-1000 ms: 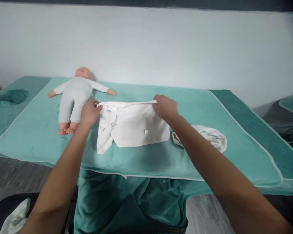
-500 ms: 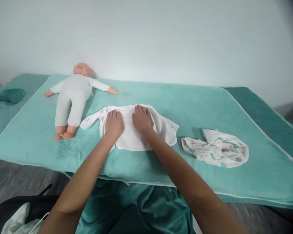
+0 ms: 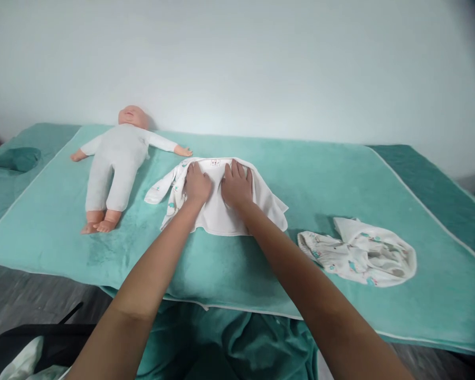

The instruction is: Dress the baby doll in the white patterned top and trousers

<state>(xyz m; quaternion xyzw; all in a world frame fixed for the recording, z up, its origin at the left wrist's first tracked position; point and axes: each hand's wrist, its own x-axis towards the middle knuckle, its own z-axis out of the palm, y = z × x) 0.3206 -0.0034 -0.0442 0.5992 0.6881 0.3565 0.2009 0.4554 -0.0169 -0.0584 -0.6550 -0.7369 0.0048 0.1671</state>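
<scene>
A small white baby shirt with a printed outer side lies opened out on the bed, its plain inside facing up and a label at the neckline. My left hand rests on its left part below the collar, fingers stretched forward and thumb apart. Beside it, my right hand presses on the right part, palm down with fingers spread. One printed sleeve sticks out to the left. To the left, a baby doll in a white suit lies on its back, arms out, one hand near the collar.
A crumpled printed baby garment lies to the right on the green bed cover. A white wall rises behind the bed. At the lower left stands a black chair-like object with pale cloth on it.
Both hands have moved forward and slightly right, and the shirt's collar has shifted away from me with them. The neck label now shows clearly. The view has shifted slightly.
</scene>
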